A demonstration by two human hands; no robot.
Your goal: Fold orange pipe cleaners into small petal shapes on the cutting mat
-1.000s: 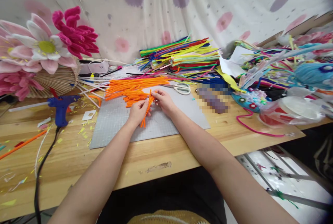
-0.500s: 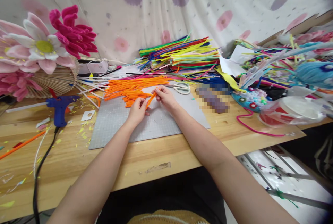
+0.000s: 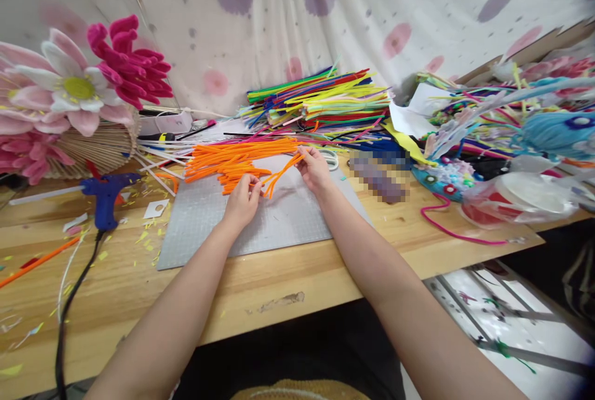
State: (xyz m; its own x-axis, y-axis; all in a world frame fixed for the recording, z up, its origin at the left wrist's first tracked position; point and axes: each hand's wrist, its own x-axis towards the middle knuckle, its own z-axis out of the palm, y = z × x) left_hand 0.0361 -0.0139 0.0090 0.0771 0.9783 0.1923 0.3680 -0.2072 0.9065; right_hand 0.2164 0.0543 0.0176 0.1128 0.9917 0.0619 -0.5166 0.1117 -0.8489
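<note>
My right hand [image 3: 314,168] pinches the upper ends of a few orange pipe cleaners [image 3: 284,172]. They slant down to the left, and their loose lower ends spread apart. My left hand [image 3: 242,203] is beside those ends, its thumb and fingers curled together; whatever is between them is too small to make out. Both hands are over a grey cutting mat [image 3: 195,226]. Just behind them a pile of orange pipe cleaners [image 3: 232,157] lies across the mat's back edge, shorter pieces in front. Scissors [image 3: 333,159] with white handles are partly hidden behind my right hand.
A blue glue gun [image 3: 106,201] with a black cord stands at left, near fabric flowers [image 3: 79,87]. Colourful pipe cleaners [image 3: 320,99] are heaped at the back. Right of the mat lie a blurred-out object [image 3: 379,177], a pink pipe cleaner [image 3: 458,232] and a plastic-wrapped tub [image 3: 515,198].
My right hand has moved right, away from my left, drawing the orange pipe cleaners along. Their lower ends now show beside my left fingers, and the scissors are more covered.
</note>
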